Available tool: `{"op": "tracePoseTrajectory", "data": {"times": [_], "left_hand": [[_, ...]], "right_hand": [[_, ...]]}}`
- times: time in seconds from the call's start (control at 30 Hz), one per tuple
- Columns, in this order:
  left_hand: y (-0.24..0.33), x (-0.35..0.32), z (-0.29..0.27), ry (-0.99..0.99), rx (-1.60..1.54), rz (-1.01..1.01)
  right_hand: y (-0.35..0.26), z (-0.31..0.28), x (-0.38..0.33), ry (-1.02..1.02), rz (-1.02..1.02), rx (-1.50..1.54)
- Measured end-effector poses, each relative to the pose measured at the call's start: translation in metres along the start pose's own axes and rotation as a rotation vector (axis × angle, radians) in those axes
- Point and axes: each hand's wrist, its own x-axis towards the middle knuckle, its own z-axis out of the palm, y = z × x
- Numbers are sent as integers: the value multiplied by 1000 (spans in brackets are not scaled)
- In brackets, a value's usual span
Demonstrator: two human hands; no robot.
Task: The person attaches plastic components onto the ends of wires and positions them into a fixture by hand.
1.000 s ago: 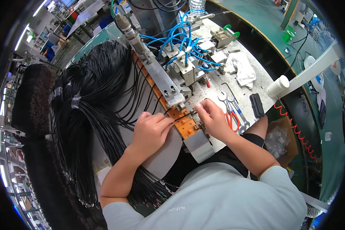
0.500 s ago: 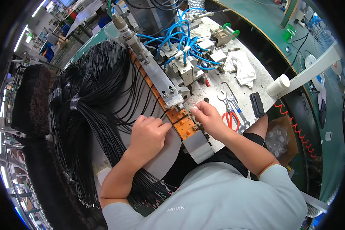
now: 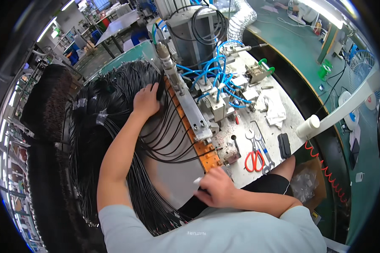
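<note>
My left hand (image 3: 146, 102) reaches over the far part of a big bundle of black cables (image 3: 114, 88). Its fingers look slightly apart and rest on the cables; their undersides are hidden. Near my body, my right hand (image 3: 216, 188) is curled closed beside the near end of an orange fixture strip (image 3: 208, 157). A small white piece (image 3: 197, 181) shows at its fingertips, too blurred to name. Several single black cables (image 3: 169, 148) curve from the bundle to the strip. Along the strip's far part lies a long metal bar (image 3: 189, 107) with a cylinder at its far end.
Blue air hoses (image 3: 228, 82) tangle over metal machine parts behind the strip. On the white worktop lie red-handled scissors (image 3: 254, 161), wrenches (image 3: 264, 152), a black case (image 3: 284, 146) and a white cloth (image 3: 272, 107). A white lamp arm (image 3: 346, 99) crosses at right.
My left hand has gone from beside the orange strip to the far cables. My right hand has come back from the strip toward my body. The whole view has shifted somewhat.
</note>
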Motion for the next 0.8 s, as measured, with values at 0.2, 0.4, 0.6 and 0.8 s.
{"op": "tracePoseTrajectory", "data": {"times": [0.2, 0.4, 0.6, 0.8], "left_hand": [[-40, 73, 35, -115, 15, -172], [-66, 95, 34, -191, 51, 95], [-52, 105, 5, -179, 68, -194], [-63, 82, -7, 105, 154, -384]], "right_hand": [[4, -1, -3, -44, -38, -50], [6, 3, -5, -49, -76, -80], [6, 1, -6, -39, -76, -80], [4, 2, -4, -42, -101, -94]]}}
